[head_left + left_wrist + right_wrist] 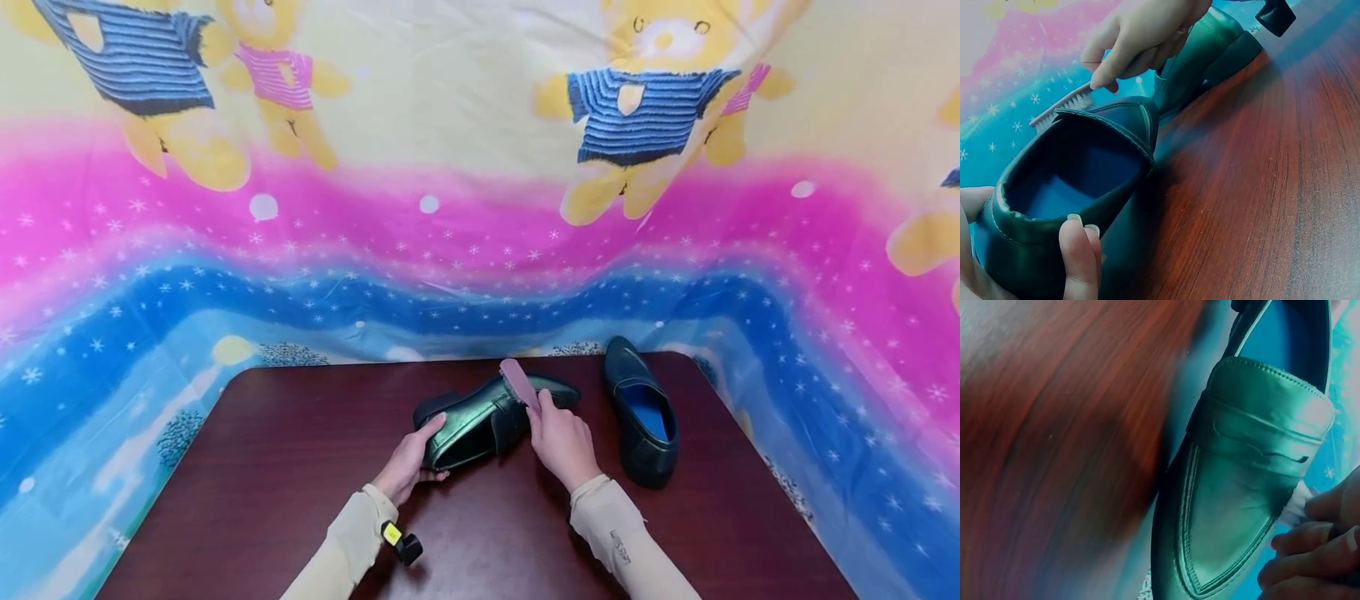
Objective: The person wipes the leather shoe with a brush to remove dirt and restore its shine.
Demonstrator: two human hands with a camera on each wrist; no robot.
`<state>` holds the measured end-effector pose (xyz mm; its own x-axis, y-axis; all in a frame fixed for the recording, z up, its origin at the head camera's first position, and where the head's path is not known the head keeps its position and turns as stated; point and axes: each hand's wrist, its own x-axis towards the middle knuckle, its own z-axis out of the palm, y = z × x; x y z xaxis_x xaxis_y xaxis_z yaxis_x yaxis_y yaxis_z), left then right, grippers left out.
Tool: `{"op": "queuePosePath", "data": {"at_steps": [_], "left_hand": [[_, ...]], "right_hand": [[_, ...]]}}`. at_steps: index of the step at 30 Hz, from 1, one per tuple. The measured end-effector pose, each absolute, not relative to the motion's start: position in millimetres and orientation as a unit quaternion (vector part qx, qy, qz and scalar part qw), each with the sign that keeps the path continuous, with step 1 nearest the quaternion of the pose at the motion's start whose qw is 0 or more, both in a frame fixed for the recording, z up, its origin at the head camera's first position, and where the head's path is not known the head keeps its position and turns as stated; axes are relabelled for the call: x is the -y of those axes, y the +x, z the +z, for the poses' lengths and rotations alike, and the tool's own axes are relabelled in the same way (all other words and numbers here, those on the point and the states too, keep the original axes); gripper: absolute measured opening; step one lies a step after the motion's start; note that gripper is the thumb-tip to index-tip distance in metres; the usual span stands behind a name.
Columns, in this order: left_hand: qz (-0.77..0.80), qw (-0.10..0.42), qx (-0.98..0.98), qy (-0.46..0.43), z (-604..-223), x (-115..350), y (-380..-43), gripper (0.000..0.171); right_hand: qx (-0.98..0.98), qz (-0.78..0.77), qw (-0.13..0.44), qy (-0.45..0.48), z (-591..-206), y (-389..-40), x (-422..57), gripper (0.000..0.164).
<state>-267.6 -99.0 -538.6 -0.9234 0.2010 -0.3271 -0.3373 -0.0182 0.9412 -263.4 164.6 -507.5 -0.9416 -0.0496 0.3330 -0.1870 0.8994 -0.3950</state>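
Observation:
A dark green leather loafer is tilted on its side over the table, its opening facing me. My left hand grips it by the heel; in the left wrist view the fingertips press the heel's rim. My right hand holds a brush with a pinkish back. Its pale bristles meet the far side of the loafer near the strap. The right wrist view shows the loafer's strap and toe close up, with the right fingers beside it.
The matching loafer, with a blue insole, stands upright at the right of the dark red-brown wooden table. Behind the table and at its sides hangs a cloth printed with bears and snowflakes. A small black device is strapped to the left wrist.

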Motion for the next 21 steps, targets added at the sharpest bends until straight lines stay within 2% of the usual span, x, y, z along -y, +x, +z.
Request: {"op": "queuePosePath", "data": {"at_steps": [10,15,21], "left_hand": [[0.715,0.192,-0.670,-0.061,-538,100,-268,0.074],[0.712,0.185,-0.675,-0.054,-534,99,-269,0.072],[0.717,0.192,-0.668,-0.058,-535,97,-268,0.072]], "right_hand": [[0.964,0.223,0.141,-0.027,-517,-262,-190,0.029],[0.964,0.225,0.132,-0.047,-515,-259,-197,0.027],[0.955,0.241,0.167,-0.032,-509,-258,-196,0.024]]}}
